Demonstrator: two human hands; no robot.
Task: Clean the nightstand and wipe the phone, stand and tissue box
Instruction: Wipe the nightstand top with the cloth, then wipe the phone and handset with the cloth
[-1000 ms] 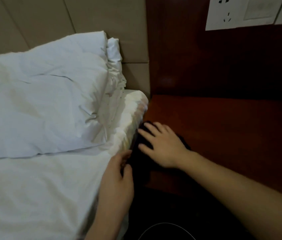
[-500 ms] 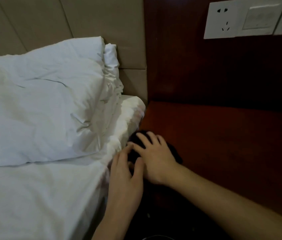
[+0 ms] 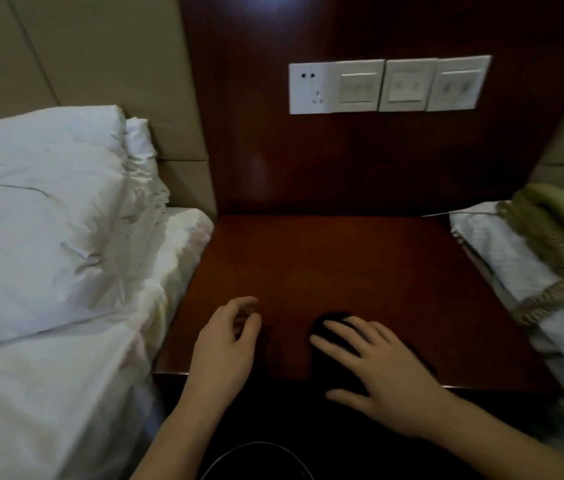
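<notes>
Right hand (image 3: 382, 372) lies flat, fingers spread, pressing a dark cloth (image 3: 330, 344) on the nightstand (image 3: 325, 268) near its front edge; a second ago it worked the same cloth at the front-left corner against the bed, so cloth and hand are now further right, about mid-width. Left hand (image 3: 226, 344) has come off the cloth and sits apart at the front-left, fingers loosely curled, holding nothing. Rest of the tabletop back to the wood wall panel (image 3: 342, 161) is bare wood. Left edge butts the bed (image 3: 48, 393) and pillow (image 3: 41, 216). Right edge meets a second bed where the green phone (image 3: 557, 223) lies with its coiled cord (image 3: 547, 299), newly in view. Outlet and switch plates (image 3: 387, 84) on the panel.
</notes>
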